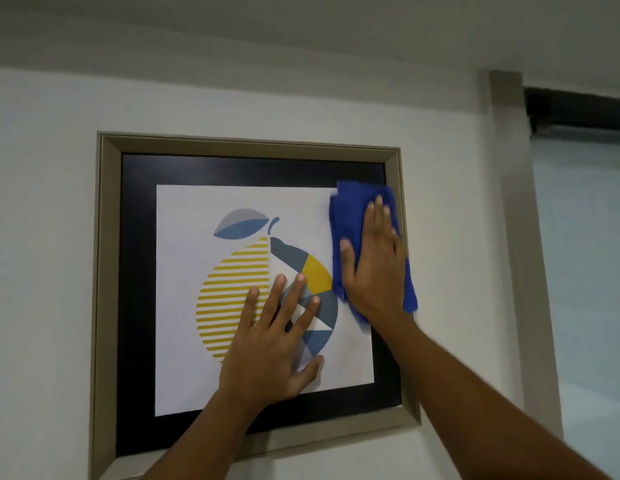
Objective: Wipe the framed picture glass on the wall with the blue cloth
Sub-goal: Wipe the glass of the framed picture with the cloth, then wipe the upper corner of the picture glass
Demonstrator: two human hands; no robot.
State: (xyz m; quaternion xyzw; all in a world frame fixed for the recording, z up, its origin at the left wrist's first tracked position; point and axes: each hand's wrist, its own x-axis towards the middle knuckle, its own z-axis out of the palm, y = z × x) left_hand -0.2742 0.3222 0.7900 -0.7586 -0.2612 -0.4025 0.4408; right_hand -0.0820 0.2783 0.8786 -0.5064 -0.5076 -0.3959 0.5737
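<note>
A square picture in a beige frame [105, 271] hangs on the white wall; under its glass [183, 265] is a black mat and a print of a yellow, blue and grey fruit. My right hand [374, 271] lies flat on the folded blue cloth [350, 216], pressing it against the glass at the picture's upper right, by the frame's right side. My left hand [273, 344] rests flat on the lower middle of the glass with its fingers spread, holding nothing.
White wall [41, 237] surrounds the frame. To the right stands a grey vertical door or window post [513, 202] with a pale pane [585, 254] and a dark top rail [578, 105] beyond it.
</note>
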